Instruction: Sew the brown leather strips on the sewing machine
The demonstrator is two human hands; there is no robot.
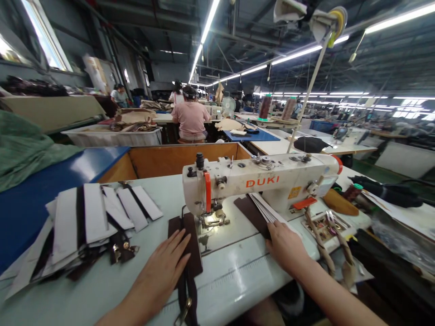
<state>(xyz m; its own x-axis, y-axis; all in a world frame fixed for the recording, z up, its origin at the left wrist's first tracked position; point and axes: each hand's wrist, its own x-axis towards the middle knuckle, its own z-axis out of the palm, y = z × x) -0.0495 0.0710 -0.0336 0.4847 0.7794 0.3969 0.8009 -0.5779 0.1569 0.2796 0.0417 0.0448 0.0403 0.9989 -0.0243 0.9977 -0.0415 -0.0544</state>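
Observation:
My left hand lies flat, fingers stretched, on a dark brown strip left of the needle area. A dark zipper with a metal pull runs out from the strip toward me. Under the arm of the white sewing machine, my right hand grips the near end of a stack of strips, dark brown on top with white edges fanned beside it. Its thumb is mostly hidden. The machine's lit presser foot stands between my hands, with bare metal plate around it.
A pile of white-backed strips with zippers lies on the left of the table. At right sit a tray of small parts and a brown thread cone. A thread stand rises behind. A person in pink sits ahead.

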